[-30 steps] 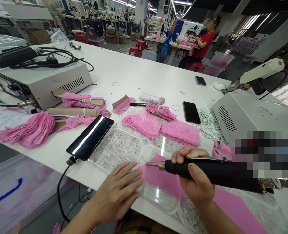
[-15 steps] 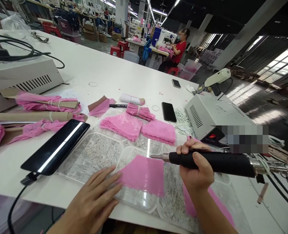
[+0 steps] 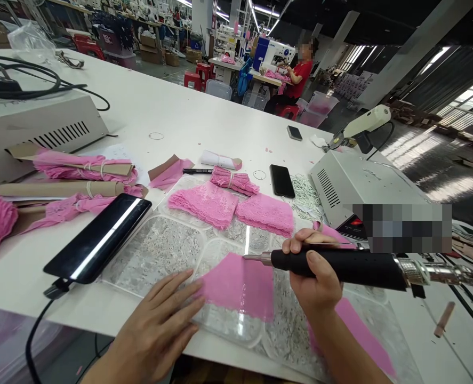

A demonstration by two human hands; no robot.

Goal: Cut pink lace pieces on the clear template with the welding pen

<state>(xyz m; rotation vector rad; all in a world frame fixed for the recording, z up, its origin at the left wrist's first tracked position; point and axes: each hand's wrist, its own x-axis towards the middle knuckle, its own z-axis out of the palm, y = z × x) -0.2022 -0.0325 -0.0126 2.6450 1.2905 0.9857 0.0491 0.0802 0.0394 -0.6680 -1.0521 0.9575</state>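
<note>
A flat pink fabric piece (image 3: pixel 238 290) lies on a clear, patterned plastic mat (image 3: pixel 156 250). Spread over its left edge, my left hand (image 3: pixel 168 314) has its fingers stretched out and holds nothing. My right hand (image 3: pixel 314 272) is wrapped round the black grip of an ultrasonic welding handpiece (image 3: pixel 340 266), with a cable at its rear. Its pointed metal tip is at the top edge of the fabric; I cannot tell whether it touches. Behind it sit two stacks of pink lace pieces (image 3: pixel 204 205). Another pink piece (image 3: pixel 360 333) is partly under my right forearm.
At left, a tablet (image 3: pixel 100 237) with a cable lies near tied pink lace bundles (image 3: pixel 84 165). A grey vented box (image 3: pixel 364 181) stands at right beside pale elastic bands (image 3: pixel 306 194) and a phone (image 3: pixel 282 181). Beyond the table, a person in red (image 3: pixel 300 74) sits at a sewing machine.
The handpiece tip has shifted slightly left along the top edge of the fabric, my right hand moving with it. My left hand stays on the fabric. The view has shifted slightly.
</note>
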